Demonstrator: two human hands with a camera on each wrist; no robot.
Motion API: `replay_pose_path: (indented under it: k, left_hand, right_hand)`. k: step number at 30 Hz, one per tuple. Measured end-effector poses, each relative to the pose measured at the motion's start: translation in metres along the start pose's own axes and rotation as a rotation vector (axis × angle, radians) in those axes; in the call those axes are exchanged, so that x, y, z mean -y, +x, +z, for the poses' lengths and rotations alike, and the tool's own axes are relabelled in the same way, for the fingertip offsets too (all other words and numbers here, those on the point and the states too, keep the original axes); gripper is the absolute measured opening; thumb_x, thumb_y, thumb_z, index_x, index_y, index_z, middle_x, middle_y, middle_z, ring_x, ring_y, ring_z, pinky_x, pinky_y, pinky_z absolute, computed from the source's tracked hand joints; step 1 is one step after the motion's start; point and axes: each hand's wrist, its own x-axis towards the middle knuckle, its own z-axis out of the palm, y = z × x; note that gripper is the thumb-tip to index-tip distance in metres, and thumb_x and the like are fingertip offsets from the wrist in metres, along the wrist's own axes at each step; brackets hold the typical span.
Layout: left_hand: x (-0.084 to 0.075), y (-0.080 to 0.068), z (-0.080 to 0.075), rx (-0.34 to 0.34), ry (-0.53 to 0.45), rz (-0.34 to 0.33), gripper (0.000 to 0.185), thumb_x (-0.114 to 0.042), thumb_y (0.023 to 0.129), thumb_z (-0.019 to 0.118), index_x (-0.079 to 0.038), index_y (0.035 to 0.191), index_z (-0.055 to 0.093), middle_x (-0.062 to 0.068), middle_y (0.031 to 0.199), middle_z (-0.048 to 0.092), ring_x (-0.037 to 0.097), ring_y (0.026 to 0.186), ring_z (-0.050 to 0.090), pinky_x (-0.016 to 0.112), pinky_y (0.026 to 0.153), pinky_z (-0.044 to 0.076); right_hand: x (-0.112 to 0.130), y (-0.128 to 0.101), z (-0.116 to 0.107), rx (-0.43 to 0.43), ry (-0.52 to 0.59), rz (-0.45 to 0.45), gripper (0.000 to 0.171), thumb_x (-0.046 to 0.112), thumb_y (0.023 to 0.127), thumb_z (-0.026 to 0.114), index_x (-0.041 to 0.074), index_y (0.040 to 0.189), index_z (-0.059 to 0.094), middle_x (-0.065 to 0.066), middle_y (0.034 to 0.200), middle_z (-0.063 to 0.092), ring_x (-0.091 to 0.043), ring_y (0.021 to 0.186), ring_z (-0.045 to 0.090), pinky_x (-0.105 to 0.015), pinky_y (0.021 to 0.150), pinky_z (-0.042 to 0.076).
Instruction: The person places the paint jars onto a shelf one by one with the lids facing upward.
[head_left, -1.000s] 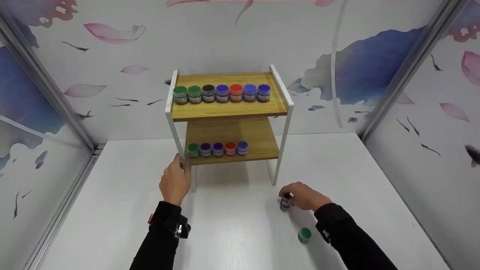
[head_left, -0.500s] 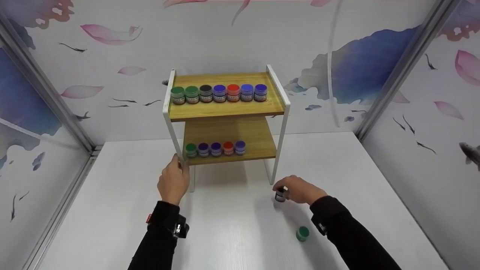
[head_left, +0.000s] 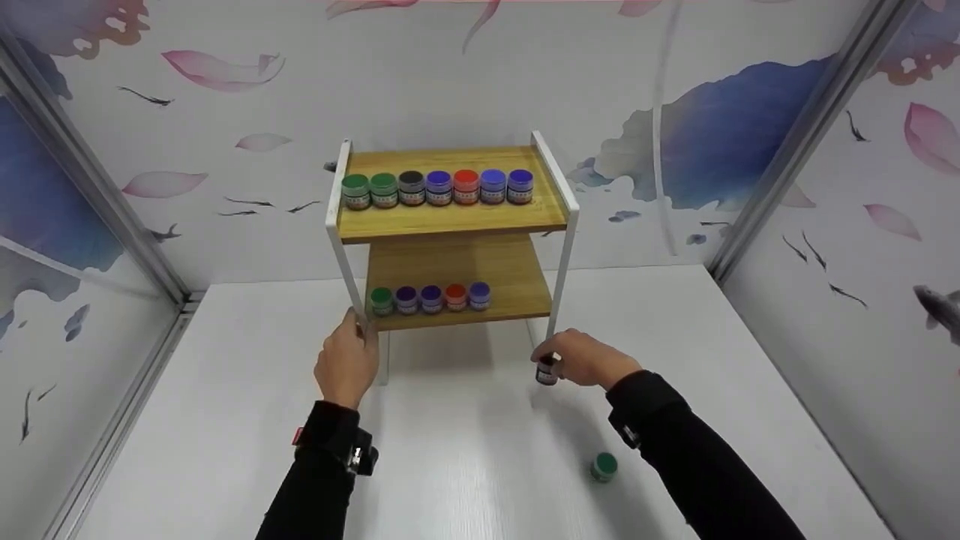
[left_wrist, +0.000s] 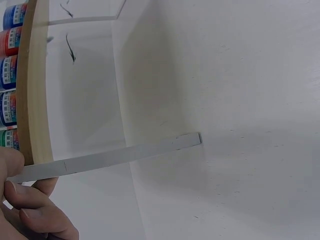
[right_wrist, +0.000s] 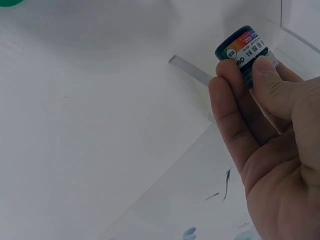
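Note:
A small dark paint jar [head_left: 547, 373] with a printed label is pinched between thumb and fingers of my right hand [head_left: 589, 358], in front of the rack's right leg. In the right wrist view the same paint jar [right_wrist: 245, 47] shows its label, held at the fingertips. My left hand [head_left: 346, 364] grips the left white leg of the two-tier rack [head_left: 450, 217] at lower-shelf height. The left wrist view shows fingers [left_wrist: 37, 210] curled round that leg [left_wrist: 110, 157]. A green-lidded jar [head_left: 604, 466] stands on the table, nearer than my right hand.
Several jars [head_left: 439, 187] with green, black, blue and red lids line the upper shelf. A shorter row of jars [head_left: 431, 300] stands on the left part of the lower shelf [head_left: 517, 289]. Patterned wall panels [head_left: 420, 82] enclose the white table [head_left: 247, 450] at back and sides.
My right hand has carried the dark jar up and leftward, away from the green-lidded jar toward the rack's right leg. My left hand keeps its grip on the left leg.

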Motion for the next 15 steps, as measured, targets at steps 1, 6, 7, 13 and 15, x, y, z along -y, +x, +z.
replay_pose_path:
  k: [1,6,7,13,15]
  left_hand:
    - [0.0,0.0,0.0,0.0,0.001,-0.001,0.022,-0.028,0.099,0.052,-0.007,0.103,0.059,0.012,0.088,0.069,0.023,0.063,0.057,0.03,0.048,0.036]
    - [-0.001,0.0,0.0,0.006,-0.006,-0.006,0.024,-0.027,0.099,0.053,-0.006,0.108,0.06,0.014,0.093,0.07,0.027,0.069,0.063,0.036,0.052,0.044]
    - [-0.001,0.0,-0.001,0.009,-0.008,-0.005,0.025,-0.027,0.099,0.053,-0.006,0.109,0.06,0.015,0.094,0.07,0.028,0.07,0.064,0.038,0.053,0.046]
    - [-0.003,0.001,-0.004,0.016,-0.005,0.004,0.025,-0.024,0.098,0.053,-0.005,0.112,0.06,0.017,0.095,0.071,0.029,0.07,0.065,0.042,0.055,0.049]
    - [-0.003,0.002,-0.006,0.021,-0.003,-0.001,0.025,-0.024,0.097,0.053,-0.005,0.111,0.061,0.016,0.093,0.071,0.028,0.067,0.064,0.04,0.053,0.048]
  right_hand:
    - [0.002,0.001,-0.002,0.0,0.001,0.005,0.031,-0.003,0.09,0.062,0.01,0.117,0.07,-0.006,0.111,0.071,-0.019,0.101,0.063,-0.043,0.093,0.051]
    - [0.011,0.005,-0.008,-0.005,-0.009,-0.002,0.03,-0.001,0.09,0.062,0.009,0.118,0.07,-0.007,0.113,0.07,-0.021,0.104,0.063,-0.044,0.095,0.05]
    - [0.013,0.005,-0.01,-0.009,-0.008,-0.008,0.03,-0.001,0.09,0.063,0.009,0.117,0.07,-0.008,0.113,0.07,-0.021,0.104,0.063,-0.044,0.096,0.05]
    - [0.024,0.008,-0.017,-0.033,-0.029,-0.055,0.028,0.0,0.091,0.061,0.008,0.117,0.069,-0.009,0.113,0.07,-0.021,0.102,0.063,-0.044,0.094,0.05]
    - [0.028,0.009,-0.02,-0.041,-0.047,-0.069,0.027,0.0,0.092,0.061,0.008,0.117,0.068,-0.009,0.114,0.069,-0.022,0.103,0.063,-0.043,0.095,0.05]
